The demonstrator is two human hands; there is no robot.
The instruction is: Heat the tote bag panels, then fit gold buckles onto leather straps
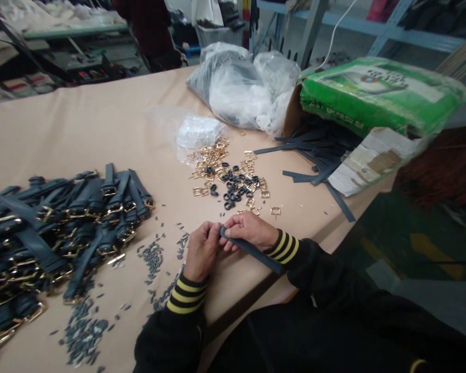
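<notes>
The dark strap (pixel 252 251) is held over the near edge of the tabletop (pixel 112 129). Leftmost, buckled straps (pixel 89 197) lie heaped, probably to keep them apart from loose parts. The left hand (pixel 202 251) pinches the strap's tip; beyond it, gold buckles (pixel 214 153) and dark loops (pixel 236 191) lie scattered, perhaps for easy reach. The right hand (pixel 250 229) grips just beside the tip, seemingly steadying it. Farther right, the green box's (pixel 334 103) printing is too blurred to read.

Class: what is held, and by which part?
A dark strap, pinched near one end by the right hand; the left hand is at that end, its exact grip unclear.
</notes>
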